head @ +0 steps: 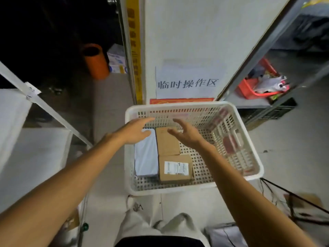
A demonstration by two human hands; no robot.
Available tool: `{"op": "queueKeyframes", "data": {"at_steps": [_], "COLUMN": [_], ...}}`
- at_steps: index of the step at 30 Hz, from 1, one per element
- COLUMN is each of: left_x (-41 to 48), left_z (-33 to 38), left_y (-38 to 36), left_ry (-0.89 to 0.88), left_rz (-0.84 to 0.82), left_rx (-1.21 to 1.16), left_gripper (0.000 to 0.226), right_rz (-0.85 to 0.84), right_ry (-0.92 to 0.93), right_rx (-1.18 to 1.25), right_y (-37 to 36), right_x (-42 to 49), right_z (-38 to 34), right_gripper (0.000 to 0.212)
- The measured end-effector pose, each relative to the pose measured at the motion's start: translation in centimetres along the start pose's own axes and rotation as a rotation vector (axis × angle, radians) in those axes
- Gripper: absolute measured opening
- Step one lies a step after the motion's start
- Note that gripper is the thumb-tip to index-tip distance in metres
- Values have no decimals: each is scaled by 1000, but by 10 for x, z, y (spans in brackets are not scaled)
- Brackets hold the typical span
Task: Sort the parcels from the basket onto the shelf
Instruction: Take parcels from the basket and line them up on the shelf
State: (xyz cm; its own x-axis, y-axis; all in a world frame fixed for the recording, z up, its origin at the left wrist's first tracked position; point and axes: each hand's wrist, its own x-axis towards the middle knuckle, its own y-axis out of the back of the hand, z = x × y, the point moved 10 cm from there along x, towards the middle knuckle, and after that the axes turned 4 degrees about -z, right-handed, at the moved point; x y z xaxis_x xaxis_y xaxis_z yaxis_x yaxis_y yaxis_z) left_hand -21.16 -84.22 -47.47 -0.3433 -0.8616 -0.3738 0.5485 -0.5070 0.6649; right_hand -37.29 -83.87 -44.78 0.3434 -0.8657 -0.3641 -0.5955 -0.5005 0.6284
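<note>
Currently I count three parcels, all lying flat inside the white perforated plastic basket (194, 188), crowded towards its left side. One is a flat, pale white wrapped parcel (146, 157) against the basket's left wall. One is a plain brown cardboard box (167, 145) just beside it, in the far half of the basket. One is a brown cardboard box with a white printed label (175, 169), at the basket's near side and touching the plain box's near edge. The right part of the basket floor is bare, and something reddish shows at its right wall, too blurred for me to name.

Both hands are over the basket, apart from one another and holding nothing. The left hand (135, 131) has its fingers straight and spread above the far end of the white parcel. The right hand (187, 134) has its fingers spread and lightly bent above the far end of the plain box. I cannot tell whether either hand touches a parcel.

Beyond the basket, one white paper sign with black characters (187, 81) hangs on the wall. Right of the basket stands a grey metal shelf (249, 102) carrying one red plastic basket (249, 88). Far left of the white basket I see one orange tube (96, 61).
</note>
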Motion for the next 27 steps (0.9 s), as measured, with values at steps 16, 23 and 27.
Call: {"op": "queueKeyframes", "data": {"at_steps": [16, 23, 27], "left_x": [110, 114, 122], "left_z": [-115, -136, -130], "left_y": [-220, -306, -313], "left_ry": [420, 550, 609], "left_rz": [-129, -220, -147], "left_rx": [-266, -246, -134], "left_gripper": [41, 61, 82], "right_rz": [-388, -378, -303], "right_ry": [-373, -506, -624], "right_rx": [1, 52, 272], "right_y": [-90, -141, -155], "right_x": [80, 76, 65], "right_z": [272, 353, 376], "right_gripper": [58, 65, 84]}}
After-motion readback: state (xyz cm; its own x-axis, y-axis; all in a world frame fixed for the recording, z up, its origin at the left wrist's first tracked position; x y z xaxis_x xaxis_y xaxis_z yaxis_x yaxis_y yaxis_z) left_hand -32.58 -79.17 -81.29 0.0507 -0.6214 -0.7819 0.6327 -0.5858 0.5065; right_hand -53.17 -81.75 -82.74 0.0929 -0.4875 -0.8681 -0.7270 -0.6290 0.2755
